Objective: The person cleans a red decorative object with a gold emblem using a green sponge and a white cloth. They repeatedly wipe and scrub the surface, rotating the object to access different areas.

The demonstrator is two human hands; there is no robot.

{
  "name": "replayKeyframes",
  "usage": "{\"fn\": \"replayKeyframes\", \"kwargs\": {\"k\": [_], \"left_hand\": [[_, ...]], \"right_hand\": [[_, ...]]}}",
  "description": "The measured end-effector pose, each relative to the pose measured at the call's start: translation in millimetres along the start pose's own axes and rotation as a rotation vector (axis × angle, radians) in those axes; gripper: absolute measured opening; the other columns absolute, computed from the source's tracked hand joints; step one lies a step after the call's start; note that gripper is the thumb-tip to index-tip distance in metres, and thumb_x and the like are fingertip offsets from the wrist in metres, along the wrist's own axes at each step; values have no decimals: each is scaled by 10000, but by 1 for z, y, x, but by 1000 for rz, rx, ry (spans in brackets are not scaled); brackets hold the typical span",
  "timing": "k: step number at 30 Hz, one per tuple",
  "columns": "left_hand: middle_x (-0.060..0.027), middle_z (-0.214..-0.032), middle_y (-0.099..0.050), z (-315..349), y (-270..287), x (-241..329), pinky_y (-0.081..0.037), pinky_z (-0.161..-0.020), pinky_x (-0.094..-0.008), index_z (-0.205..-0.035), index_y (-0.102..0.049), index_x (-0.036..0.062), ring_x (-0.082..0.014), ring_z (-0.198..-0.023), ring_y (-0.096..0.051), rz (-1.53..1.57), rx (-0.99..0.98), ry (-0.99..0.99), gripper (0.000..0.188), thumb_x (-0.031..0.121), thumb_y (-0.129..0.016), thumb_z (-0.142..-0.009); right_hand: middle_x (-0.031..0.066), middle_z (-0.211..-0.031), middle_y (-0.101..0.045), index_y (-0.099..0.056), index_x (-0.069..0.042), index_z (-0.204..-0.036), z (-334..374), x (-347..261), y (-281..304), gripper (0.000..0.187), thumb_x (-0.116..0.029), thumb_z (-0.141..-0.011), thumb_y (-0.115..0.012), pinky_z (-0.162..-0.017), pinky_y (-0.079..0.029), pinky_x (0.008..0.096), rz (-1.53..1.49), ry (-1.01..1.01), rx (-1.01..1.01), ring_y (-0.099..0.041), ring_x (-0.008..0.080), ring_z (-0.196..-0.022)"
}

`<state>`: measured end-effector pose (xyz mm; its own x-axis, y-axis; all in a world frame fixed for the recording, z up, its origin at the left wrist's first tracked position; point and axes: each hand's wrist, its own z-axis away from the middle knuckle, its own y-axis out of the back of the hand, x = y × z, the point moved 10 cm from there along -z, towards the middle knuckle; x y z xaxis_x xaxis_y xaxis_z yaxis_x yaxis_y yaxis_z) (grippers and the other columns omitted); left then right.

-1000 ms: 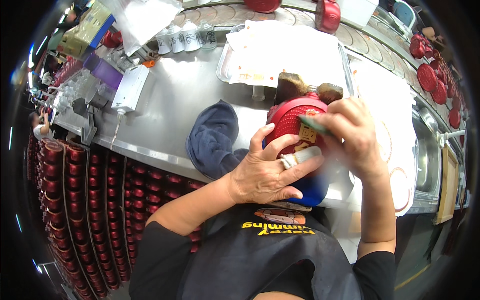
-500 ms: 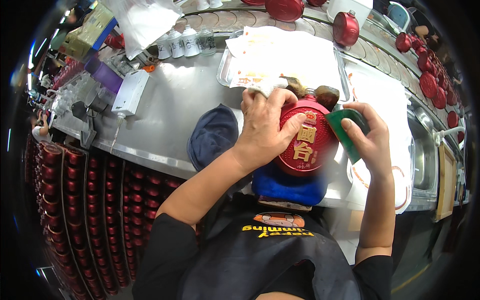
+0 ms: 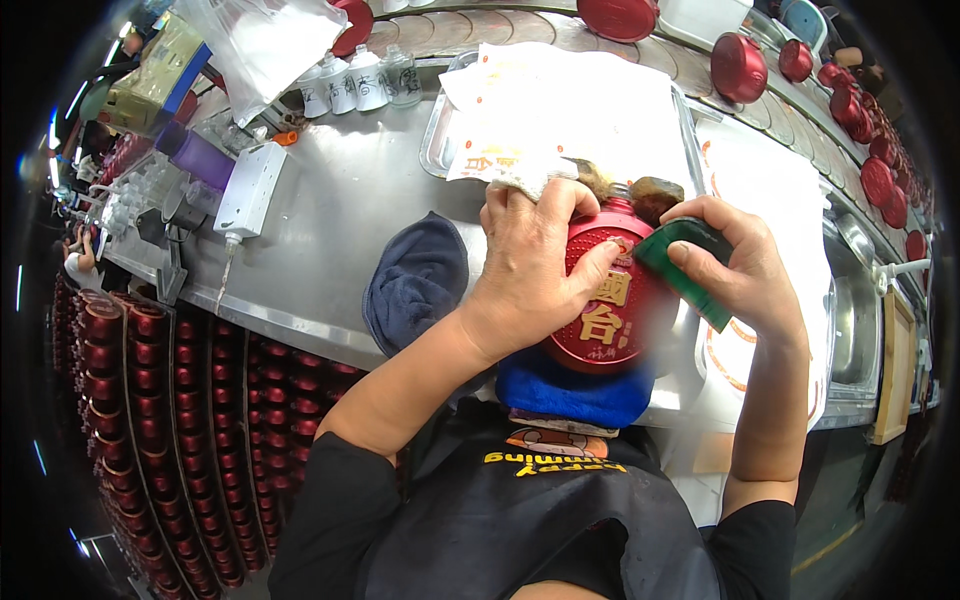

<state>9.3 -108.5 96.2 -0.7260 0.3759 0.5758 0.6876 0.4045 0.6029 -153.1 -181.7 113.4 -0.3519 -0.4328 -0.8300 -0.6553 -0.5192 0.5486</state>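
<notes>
A flat, round red bottle (image 3: 592, 340) with raised gold characters lies tilted on a folded blue cloth (image 3: 575, 393) at the bench's front edge. My left hand (image 3: 535, 265) grips it from the left, its thumb pressed on the front face. A whitish cloth (image 3: 535, 183) shows at the fingertips of that hand. My right hand (image 3: 745, 270) pinches a flat green scraper (image 3: 690, 280), whose upper edge meets the bottle's upper right side. Beside the bottle's neck sit two brownish lumps, one pale (image 3: 592, 178) and one dark (image 3: 657, 196); their kind I cannot tell.
A dark blue cloth (image 3: 415, 285) lies left of my left hand. White printed sheets (image 3: 560, 110) cover a metal tray beyond the bottle. More red bottles (image 3: 740, 68) stand on a conveyor (image 3: 690, 65) at the back. Small bottles (image 3: 368, 80), a white box (image 3: 250, 190) and a sink (image 3: 850, 300) flank the bench.
The green scraper has moved left onto the bottle's upper right side. The held bottle has tilted slightly. Bottles on the conveyor have shifted rightward.
</notes>
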Motion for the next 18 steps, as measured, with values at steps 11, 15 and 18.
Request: {"fn": "replayKeyframes", "kwargs": {"k": [11,15,18], "left_hand": [[-195,-1167,-524,-3,-9,1,-301,-1007,-532,-1189,-545,93,-400,-1136,-433,-45,-67,50,469,298,-791,-846],[-195,-1189,-527,-2,-6,-1,-299,-1012,-539,-1208,-544,90,-399,-1151,-423,1,-71,54,467,318,-777,-875],[-195,-1197,-528,-1,-7,-1,-300,-1011,-545,-1221,-545,88,-399,-1158,-418,-33,-79,56,461,321,-765,-890]], "right_hand": [[63,-893,-699,-683,-8,-1114,7,12,-3,254,-180,-931,-723,-775,-535,286,-111,-39,26,-659,134,-844],[73,-887,-697,-674,-5,-1118,17,2,10,232,-160,-949,-705,-763,-532,284,-19,11,146,-661,135,-827],[79,-887,-699,-663,6,-1121,27,-1,15,220,-146,-964,-691,-745,-528,288,14,6,193,-667,146,-811]]}}
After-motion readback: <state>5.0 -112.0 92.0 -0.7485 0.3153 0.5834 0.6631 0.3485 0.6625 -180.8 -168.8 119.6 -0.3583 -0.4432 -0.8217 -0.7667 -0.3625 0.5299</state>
